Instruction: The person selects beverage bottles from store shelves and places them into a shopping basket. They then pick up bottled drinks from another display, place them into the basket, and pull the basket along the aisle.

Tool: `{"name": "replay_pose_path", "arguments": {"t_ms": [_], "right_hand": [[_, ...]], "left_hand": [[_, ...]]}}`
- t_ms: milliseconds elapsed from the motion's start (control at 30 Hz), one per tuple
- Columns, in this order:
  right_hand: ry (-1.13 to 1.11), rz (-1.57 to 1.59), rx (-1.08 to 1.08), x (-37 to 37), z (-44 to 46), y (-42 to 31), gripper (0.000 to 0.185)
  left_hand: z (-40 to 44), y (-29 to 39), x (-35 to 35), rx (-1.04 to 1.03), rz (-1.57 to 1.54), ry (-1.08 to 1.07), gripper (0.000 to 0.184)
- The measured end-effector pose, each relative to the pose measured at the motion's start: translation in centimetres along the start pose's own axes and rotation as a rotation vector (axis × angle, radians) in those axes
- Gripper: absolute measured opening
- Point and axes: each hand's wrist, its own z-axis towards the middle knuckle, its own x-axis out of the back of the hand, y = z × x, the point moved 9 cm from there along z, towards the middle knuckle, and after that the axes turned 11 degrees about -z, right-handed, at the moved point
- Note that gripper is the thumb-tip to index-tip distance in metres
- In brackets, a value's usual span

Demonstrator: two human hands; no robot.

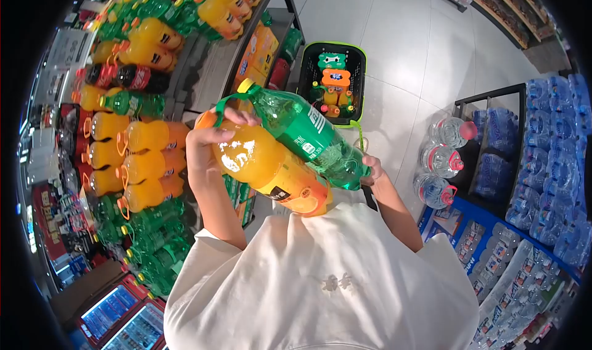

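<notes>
A large orange drink bottle (262,165) and a green soda bottle (308,131) lie side by side, tilted, in front of the white shirt. My left hand (216,134) is closed around the top of the orange bottle, its fingers near the green bottle's neck and green carry strap. The orange bottle's cap is mostly hidden by that hand. The yellow cap of the green bottle points up and left. At the other end, my right hand (372,170) grips the base of the green bottle.
Beyond the bottles, a black basket with a green rim (364,72) stands on the tiled floor (401,48), holding several drinks. Shelves of orange, green and cola bottles (151,134) line the left. Water bottles (445,159) and blue water packs (542,165) are at the right.
</notes>
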Motion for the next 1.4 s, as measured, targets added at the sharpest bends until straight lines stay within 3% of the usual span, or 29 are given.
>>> {"name": "replay_pose_path", "arguments": {"t_ms": [67, 167, 233, 300, 433, 600, 700, 800, 933, 1000, 1067, 1167, 1300, 1400], "right_hand": [[0.090, 0.000, 0.026, -0.8, 0.2, 3.7, 0.103], [-0.133, 0.216, 0.037, -5.5, 1.2, 6.7, 0.101], [-0.268, 0.360, 0.048, -8.0, 1.2, 7.9, 0.099], [-0.401, 0.502, 0.061, -10.0, 0.9, 8.2, 0.098], [-0.387, 0.453, 0.080, -11.2, 0.2, 8.7, 0.110], [-0.673, 0.403, 0.085, -12.8, -0.7, 9.2, 0.103], [-0.768, 0.416, 0.069, -13.4, -1.2, 9.4, 0.100], [-0.622, 0.360, -0.029, -16.0, -1.2, 8.0, 0.084], [-0.724, 0.324, -0.074, -15.4, -1.7, 9.1, 0.093], [-0.756, 0.406, -0.051, -14.5, -2.0, 9.9, 0.111], [-0.740, 0.419, -0.078, -14.8, -2.2, 9.7, 0.110], [-0.741, 0.473, -0.076, -14.9, -2.2, 9.9, 0.108], [-0.748, 0.469, -0.084, -14.3, -1.9, 10.0, 0.105], [-0.675, 0.492, -0.047, -14.0, -1.5, 9.9, 0.102]], "left_hand": [[-1.6, -0.7, 2.6, 0.110, -0.142, 0.048, 0.022], [-2.8, -1.7, 6.4, 0.262, -0.261, 0.054, 0.017], [-3.6, -2.2, 9.3, 0.276, -0.119, 0.209, 0.017], [-3.8, -2.8, 10.9, 0.280, -0.114, 0.229, 0.020], [-4.0, -3.1, 11.7, 0.265, 0.034, 0.233, 0.028], [-4.0, -4.3, 10.8, 0.294, 0.363, 0.181, 0.037], [-3.5, -5.5, 11.0, 0.158, 0.447, 0.185, 0.041], [-3.7, -6.4, 10.0, 0.189, 0.387, 0.058, 0.041], [-3.9, -7.3, 11.5, 0.145, 0.252, -0.054, 0.049], [-4.8, -9.3, 13.1, 0.160, -0.194, -0.206, 0.053], [-5.1, -12.4, 16.5, 0.099, -0.538, -0.331, 0.057], [-5.7, -14.0, 17.5, -0.032, -0.669, -0.267, 0.055], [-6.7, -17.3, 17.6, 0.103, -0.725, -0.293, 0.054], [-7.6, -17.1, 16.2, 0.038, -0.674, -0.201, 0.054]]}}
